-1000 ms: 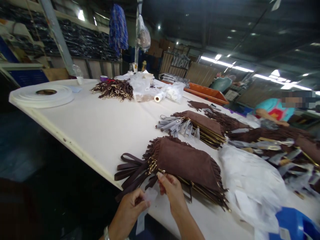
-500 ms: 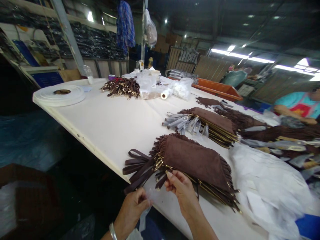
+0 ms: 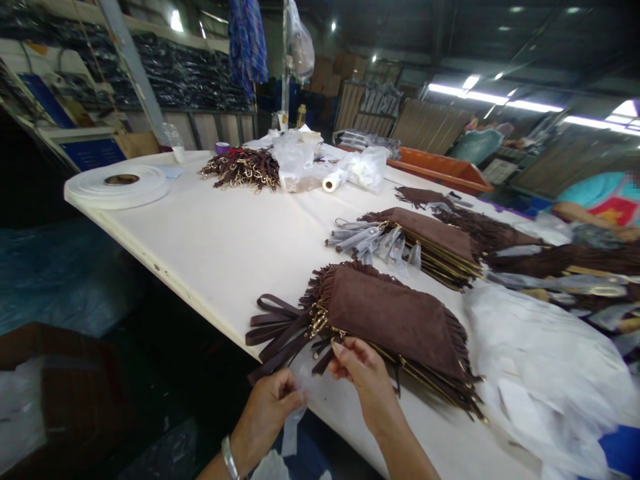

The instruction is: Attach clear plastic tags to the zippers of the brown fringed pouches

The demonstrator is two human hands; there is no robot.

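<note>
At lower centre of the frame, fringed brown pouches (image 3: 395, 317) lie stacked, probably for easy reach. The left hand (image 3: 271, 401) pinches a plastic strip (image 3: 292, 432); the right hand (image 3: 365, 375), apart, pinches a strap (image 3: 324, 361), perhaps to steady it.

Fluorescent tubes (image 3: 483, 97) glare at upper right — the ceiling (image 3: 465, 40) dark, the picture's edges stretched.

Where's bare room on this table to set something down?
The widest bare patch of white tabletop lies between the flat white tape roll, the tangled brown gold-clasped straps and the nearest brown fringed pouch stack. It's crowded at right: more fringed pouches, a white plastic heap.
</note>
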